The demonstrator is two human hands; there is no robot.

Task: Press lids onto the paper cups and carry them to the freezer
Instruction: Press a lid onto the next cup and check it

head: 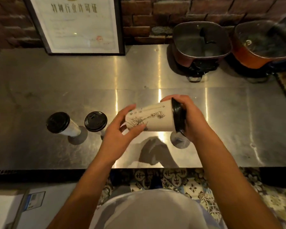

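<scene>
Two hands on one paper cup (153, 117), and it's tipped right over on its side, held in the air above the steel counter (40, 76). The left hand (120, 134) cradles the base end, fingers curled around it; the right hand (191, 118) is wrapped over the black lid (178, 116) at the mouth end, palm against it, looking like it's squeezing the rim home. Whether that lid is fully seated all the way round, I can't tell from here.

Over on the left of the counter, two more cups stand upright, just beside each other: the far-left cup (61, 123) and its neighbour (96, 122), both already wearing black lids. So by my reckoning that's two capped, a third being finished in hand. No bare cups or loose lids show anywhere. The freezer isn't in view, so the whole carrying leg looks still to come.

At the back right sit two lidded pots (201, 43), and a framed certificate (76, 25) leans on the brick wall
</scene>
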